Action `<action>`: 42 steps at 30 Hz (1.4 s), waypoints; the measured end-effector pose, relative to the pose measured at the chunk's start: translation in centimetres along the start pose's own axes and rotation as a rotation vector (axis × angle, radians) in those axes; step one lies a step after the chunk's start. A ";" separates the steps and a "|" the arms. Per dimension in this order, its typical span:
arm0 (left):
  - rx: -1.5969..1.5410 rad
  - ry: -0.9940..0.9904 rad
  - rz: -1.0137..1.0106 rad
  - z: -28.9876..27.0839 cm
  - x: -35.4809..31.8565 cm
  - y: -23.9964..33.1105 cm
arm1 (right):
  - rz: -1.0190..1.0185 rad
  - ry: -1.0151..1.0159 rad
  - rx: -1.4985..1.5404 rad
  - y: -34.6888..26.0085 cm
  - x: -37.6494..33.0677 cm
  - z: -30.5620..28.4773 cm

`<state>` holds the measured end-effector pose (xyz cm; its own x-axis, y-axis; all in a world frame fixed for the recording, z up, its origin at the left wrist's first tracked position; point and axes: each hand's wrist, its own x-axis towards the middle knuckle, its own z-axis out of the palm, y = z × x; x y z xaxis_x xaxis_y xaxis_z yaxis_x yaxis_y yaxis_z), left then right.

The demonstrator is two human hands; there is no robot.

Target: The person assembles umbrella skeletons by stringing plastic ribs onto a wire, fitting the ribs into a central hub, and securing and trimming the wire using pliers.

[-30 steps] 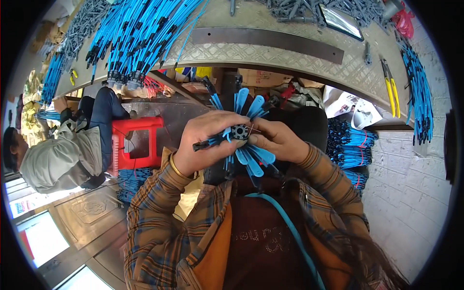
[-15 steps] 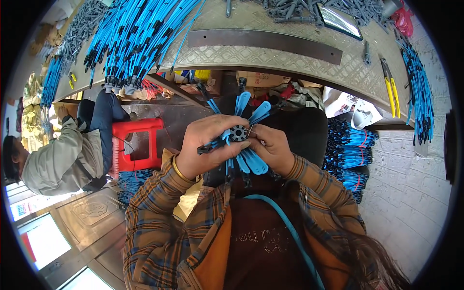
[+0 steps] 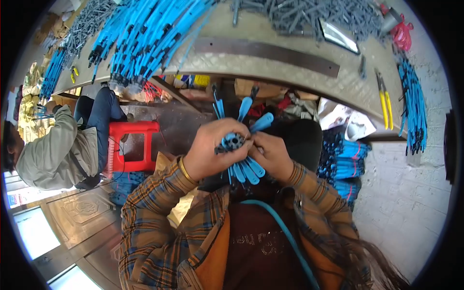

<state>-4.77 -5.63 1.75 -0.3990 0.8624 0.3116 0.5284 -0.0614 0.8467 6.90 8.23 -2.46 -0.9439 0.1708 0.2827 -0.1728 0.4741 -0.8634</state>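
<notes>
Black hub (image 3: 234, 140) lower in view than before, both hands (image 3: 212, 145) on it

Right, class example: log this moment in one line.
left hand: holding black hub; right hand: at hub's right side; blue strips: spread around hub

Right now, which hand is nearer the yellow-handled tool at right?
Right: the right hand is below-left of the yellow-handled tool in view; the left hand is farther left.

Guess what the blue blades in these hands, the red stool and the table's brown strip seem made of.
Blue blades: probably smooth plastic, evenly coloured. Red stool: likely moulded plastic, satiny, uniformly red. Brown strip: perhaps dull metal, thin with end holes; uncertain.
</notes>
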 end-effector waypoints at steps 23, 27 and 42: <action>0.060 -0.060 0.005 0.2 -0.3 0.0 | -0.370 -0.133 -0.395 -2.8 1.2 -3.7; 0.075 -0.085 0.025 0.4 -0.8 0.2 | -0.308 -0.128 -0.297 -3.6 0.8 -3.5; -0.098 -0.171 -0.071 2.0 3.6 1.1 | -0.061 0.114 -0.300 -3.6 -1.9 -12.7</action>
<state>-4.15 -1.62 2.90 -0.2952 0.9385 0.1793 0.4253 -0.0390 0.9042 12.94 17.17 5.43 -0.8938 0.2223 0.3895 -0.1212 0.7166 -0.6869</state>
